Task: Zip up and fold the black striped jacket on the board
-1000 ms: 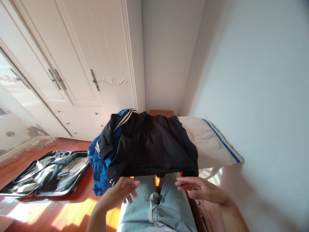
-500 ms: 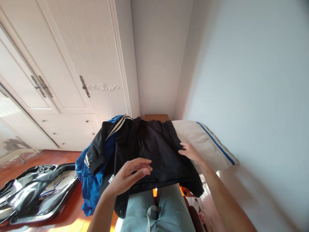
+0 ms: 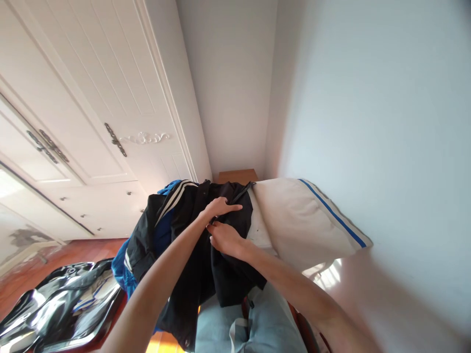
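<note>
A black jacket (image 3: 235, 279) with white stripes on its sleeve is spread in front of me, its right side drawn in toward the middle. My right hand (image 3: 226, 239) is closed on the jacket's cloth near the centre, thumb and fingers pinched together. Just beyond it, my left hand (image 3: 219, 208) rests on the jacket with thumb and fingers apart. The striped sleeve (image 3: 142, 235) hangs at the left over a blue garment (image 3: 123, 269), which is mostly covered.
A cream cushion (image 3: 298, 211) with a blue stripe lies to the right, against the wall (image 3: 386, 122). White wardrobe doors (image 3: 84, 98) stand at the left. On the floor is an open suitcase (image 3: 88, 318) with packed items under a clear-looking cover. My legs (image 3: 221, 328) are below.
My right hand has moved left, carrying the jacket's right side inward and uncovering more of the pale cloth. My left hand has moved forward onto the jacket. The view has shifted slightly.
</note>
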`<action>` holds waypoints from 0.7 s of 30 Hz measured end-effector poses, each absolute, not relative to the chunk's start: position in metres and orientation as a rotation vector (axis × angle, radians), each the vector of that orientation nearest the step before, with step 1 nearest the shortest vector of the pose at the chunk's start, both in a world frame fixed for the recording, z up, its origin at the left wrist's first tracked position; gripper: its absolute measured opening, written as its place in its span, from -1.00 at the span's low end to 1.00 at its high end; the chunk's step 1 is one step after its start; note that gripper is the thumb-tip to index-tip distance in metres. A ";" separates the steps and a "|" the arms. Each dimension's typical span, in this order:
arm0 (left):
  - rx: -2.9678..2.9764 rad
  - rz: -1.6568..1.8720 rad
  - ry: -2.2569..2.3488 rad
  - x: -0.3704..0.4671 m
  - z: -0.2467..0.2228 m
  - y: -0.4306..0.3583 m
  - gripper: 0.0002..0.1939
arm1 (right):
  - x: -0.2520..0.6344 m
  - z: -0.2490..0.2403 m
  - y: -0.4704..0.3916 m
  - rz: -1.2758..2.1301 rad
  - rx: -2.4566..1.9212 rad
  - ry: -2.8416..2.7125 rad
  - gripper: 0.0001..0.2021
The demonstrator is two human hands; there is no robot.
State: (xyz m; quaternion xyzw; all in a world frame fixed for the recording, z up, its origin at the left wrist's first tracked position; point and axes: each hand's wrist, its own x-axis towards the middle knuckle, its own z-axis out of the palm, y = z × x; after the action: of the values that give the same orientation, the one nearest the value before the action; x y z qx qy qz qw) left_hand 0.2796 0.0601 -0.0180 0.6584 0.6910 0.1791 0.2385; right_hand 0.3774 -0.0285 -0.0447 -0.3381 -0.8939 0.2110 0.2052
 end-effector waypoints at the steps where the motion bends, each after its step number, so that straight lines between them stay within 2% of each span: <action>1: 1.819 0.442 1.909 0.283 -0.020 0.068 -0.44 | 0.382 -0.044 -0.027 0.595 -0.887 -2.558 -0.67; 3: 1.815 0.457 1.926 0.287 -0.025 0.079 -0.57 | 0.402 -0.048 -0.022 0.777 -0.717 -2.523 -0.69; 5: 1.768 0.540 1.912 0.288 -0.027 0.085 -0.70 | 0.431 -0.061 -0.013 1.083 -0.628 -2.197 -0.67; 7: 1.689 0.632 1.867 0.284 -0.025 0.089 -0.70 | 0.463 -0.082 -0.001 1.249 -0.780 -1.657 -0.65; 9: 1.580 0.750 1.796 0.277 -0.018 0.093 -0.67 | 0.487 -0.107 0.015 1.220 -1.009 -1.272 -0.67; 15: 1.251 1.109 1.539 0.269 0.009 0.113 -0.66 | 0.486 -0.144 0.050 1.436 -1.248 -1.075 -0.44; 17: 1.146 1.185 1.457 0.271 0.014 0.120 -0.69 | 0.473 -0.141 0.053 1.550 -1.221 -1.064 -0.48; 21: 0.939 1.243 1.332 0.273 0.018 0.132 -0.75 | 0.453 -0.128 0.048 1.814 -1.108 -1.084 -0.72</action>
State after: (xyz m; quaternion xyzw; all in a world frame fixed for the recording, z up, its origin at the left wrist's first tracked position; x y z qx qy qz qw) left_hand 0.2725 0.1319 0.0184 0.3914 0.5556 0.5183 0.5191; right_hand 0.4532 0.0483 -0.1282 -0.4315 -0.4224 0.7066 0.3689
